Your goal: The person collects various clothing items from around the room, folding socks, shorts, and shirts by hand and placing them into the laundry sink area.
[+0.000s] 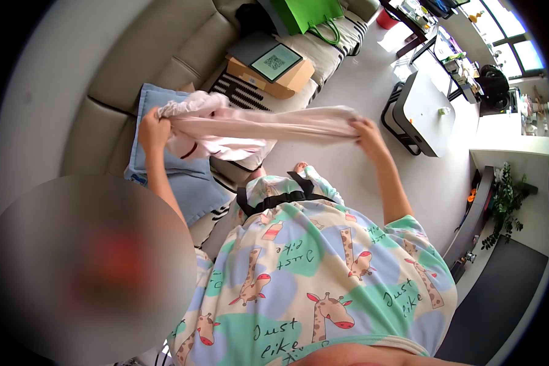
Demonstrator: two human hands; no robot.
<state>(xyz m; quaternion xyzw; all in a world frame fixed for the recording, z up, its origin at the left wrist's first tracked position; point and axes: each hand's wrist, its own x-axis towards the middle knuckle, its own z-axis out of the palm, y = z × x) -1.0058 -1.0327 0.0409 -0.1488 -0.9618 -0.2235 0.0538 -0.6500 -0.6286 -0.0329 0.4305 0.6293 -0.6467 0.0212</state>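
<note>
A pale pink garment (268, 125) is stretched sideways in the air between my two hands, in front of the sofa. My left hand (155, 129) is closed on its bunched end, where a white gathered edge and a dark red trim line show. At the other end my right hand (366, 135) grips the cloth, which narrows into a long strip there. Folds hide the garment's full shape, so I cannot tell its exact kind. Blue cushions (192, 189) lie on the sofa just below and behind my left hand.
On the grey sofa (134, 55) sit a cardboard box (299, 73) with a tablet (276, 62) showing a QR code and a green bag (305, 15). A white low table (430, 113) stands at right. A plant (505, 201) and cabinet are farther right. A blurred round patch covers the lower left.
</note>
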